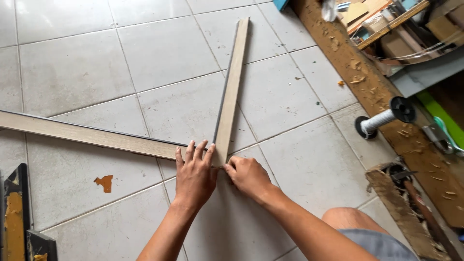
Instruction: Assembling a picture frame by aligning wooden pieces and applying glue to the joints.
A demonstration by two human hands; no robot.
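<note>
Two long pale wooden strips lie on the white tiled floor and meet in a corner in front of me. One strip (pixel 82 135) runs left from the joint; the other strip (pixel 233 87) runs up and away. My left hand (pixel 195 175) lies flat, fingers spread, pressing down on the near end of the left strip at the joint. My right hand (pixel 247 176) has its fingers curled against the near end of the upright strip, pinching at the corner. The exact meeting point is hidden under my fingers.
A black spool of white thread (pixel 382 119) lies on its side at the right, next to a long wooden plank (pixel 367 82) littered with shavings. Cluttered tools and wood fill the far right. A black and yellow frame piece (pixel 15 217) sits at the bottom left. My knee (pixel 350 220) shows at the bottom.
</note>
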